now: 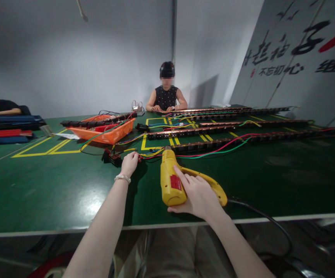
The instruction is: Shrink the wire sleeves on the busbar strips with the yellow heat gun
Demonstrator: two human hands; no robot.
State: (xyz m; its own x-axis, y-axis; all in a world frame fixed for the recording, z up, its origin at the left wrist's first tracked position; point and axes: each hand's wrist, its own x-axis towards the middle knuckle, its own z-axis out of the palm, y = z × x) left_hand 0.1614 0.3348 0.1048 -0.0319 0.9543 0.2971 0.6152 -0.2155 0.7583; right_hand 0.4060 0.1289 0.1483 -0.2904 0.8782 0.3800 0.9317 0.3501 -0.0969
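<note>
R hand (198, 195) wrapped round the yellow heat gun (170, 181), palm over the rear of the body and handle. The gun lies low over the green table (54, 193), near the front edge, nozzle aimed away from the person, straight at the wire bundle (151, 153). L hand (129, 163) is clenched knuckles-up over that bundle, just beside the black connector (111, 157); fingertips hidden, so exact pinch can't be told. Red, green, yellow and blue leads run off right along the long socket strip (213, 144).

Risks, as I read it:
- Nozzle sits v. close to the L hand. If the gun runs hot, fingers could scorch, or wire insulation melt w/ the nozzle that near.
- Power cord (260, 216) loops off the table edge by the R wrist. A snag there could jerk the aim.
- Bracelet (122, 178) on L wrist rides near the leads and might catch.

Orange basket (109, 133) is well apart; a co-worker (166, 96) sits at the far side.
</note>
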